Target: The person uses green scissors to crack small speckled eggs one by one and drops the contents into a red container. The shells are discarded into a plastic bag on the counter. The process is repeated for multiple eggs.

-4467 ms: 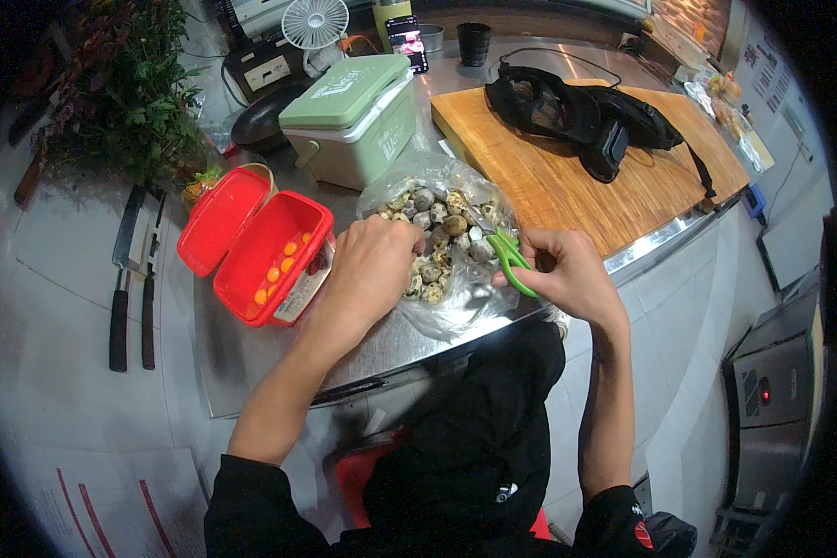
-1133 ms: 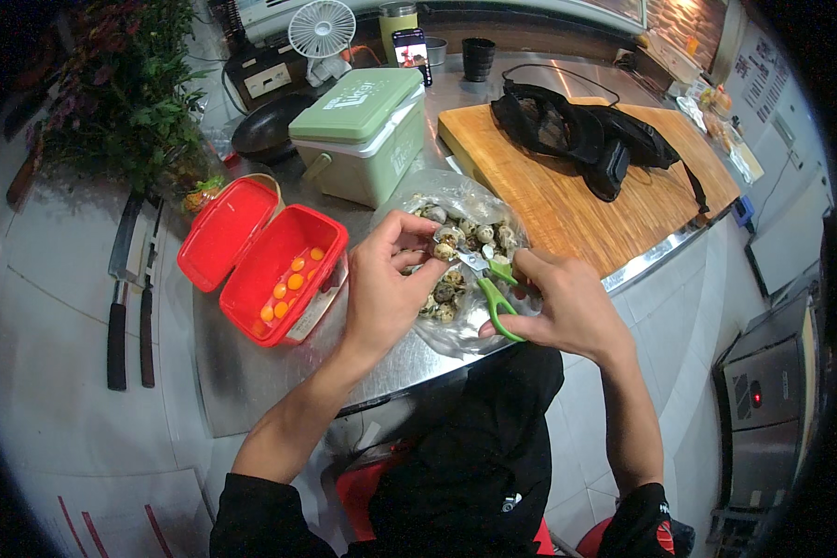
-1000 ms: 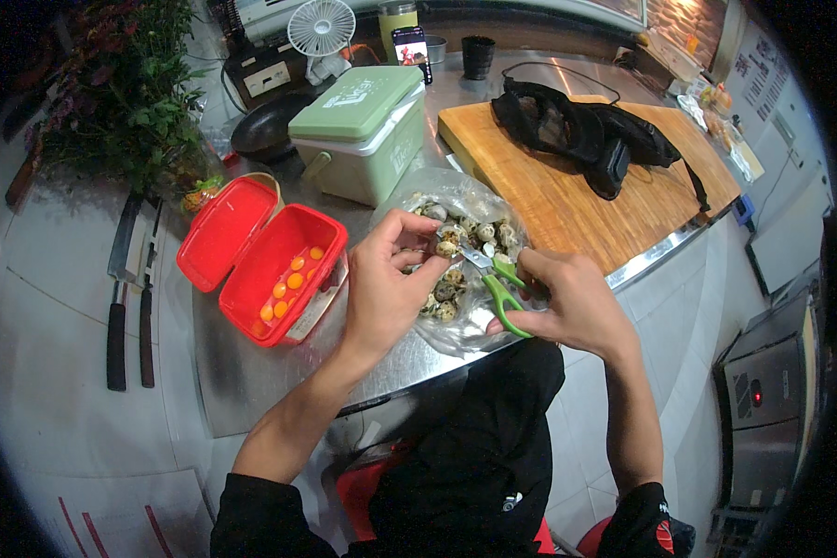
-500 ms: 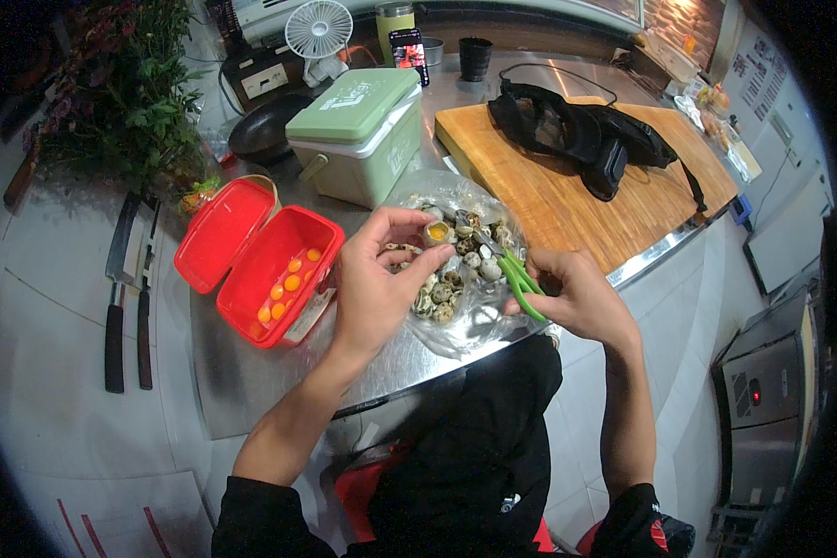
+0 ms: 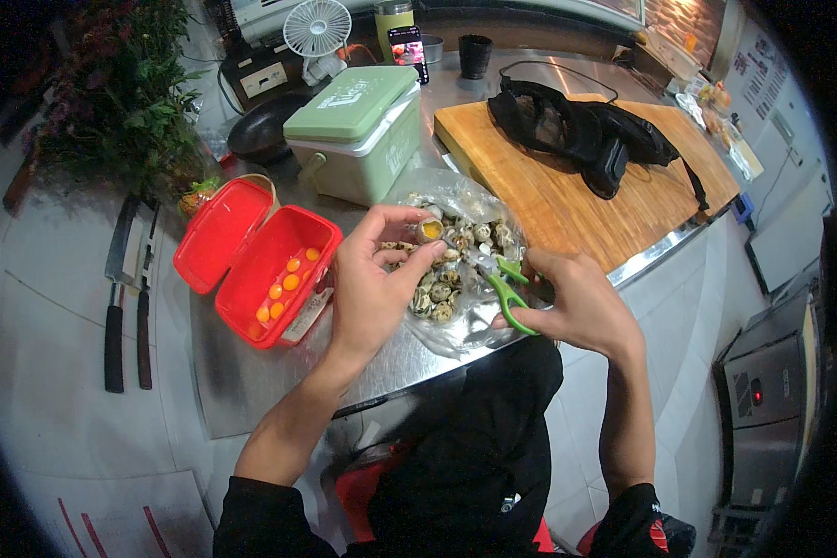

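My left hand (image 5: pixel 378 272) pinches an opened quail egg (image 5: pixel 431 230) between thumb and fingers, with the yellow yolk showing in its top. In my right hand (image 5: pixel 575 302) are green-handled scissors (image 5: pixel 510 302), their handles spread apart and blades pointing toward the eggs. Below both hands lies a clear plastic bag (image 5: pixel 474 330) holding several speckled quail eggs (image 5: pixel 442 293) and bits of shell. Left of my left hand stands a red plastic container (image 5: pixel 232 316), its lid (image 5: pixel 221 234) folded back. Several orange yolks (image 5: pixel 291 282) rest inside it.
Behind the bag sits a green cooler box (image 5: pixel 353 139). To the right, a thick wooden board (image 5: pixel 567 200) carries a black strapped bag (image 5: pixel 577 130). Two knives (image 5: pixel 121 251) hang at the left. A dark pan (image 5: pixel 265 135), small fan (image 5: pixel 318 37), phone (image 5: pixel 407 54) and black cup (image 5: pixel 475 58) stand farther back.
The scissors have drawn back slightly from the eggs, and their handles have spread apart. My left hand has barely shifted, still with the opened egg.
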Demonstrator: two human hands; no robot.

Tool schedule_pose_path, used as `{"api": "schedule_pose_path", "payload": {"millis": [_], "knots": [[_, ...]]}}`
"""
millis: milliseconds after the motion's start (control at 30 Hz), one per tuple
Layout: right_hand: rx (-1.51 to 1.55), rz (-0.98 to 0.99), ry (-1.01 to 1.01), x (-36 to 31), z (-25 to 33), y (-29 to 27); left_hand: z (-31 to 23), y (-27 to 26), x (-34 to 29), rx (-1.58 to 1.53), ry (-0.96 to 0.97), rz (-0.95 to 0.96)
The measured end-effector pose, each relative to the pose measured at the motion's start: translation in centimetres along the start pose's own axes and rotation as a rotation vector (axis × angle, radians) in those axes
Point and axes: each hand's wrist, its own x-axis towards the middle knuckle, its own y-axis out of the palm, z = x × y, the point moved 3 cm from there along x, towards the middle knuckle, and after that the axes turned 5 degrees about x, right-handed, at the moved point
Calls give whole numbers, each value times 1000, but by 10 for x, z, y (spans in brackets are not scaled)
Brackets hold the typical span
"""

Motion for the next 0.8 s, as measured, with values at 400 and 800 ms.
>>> {"api": "schedule_pose_path", "payload": {"millis": [400, 800], "knots": [[-300, 110, 15, 5, 14, 1, 13, 9, -2, -26, -180, 108], [-298, 131, 17, 8, 20, 0, 13, 7, -2, -83, -120, 79]]}}
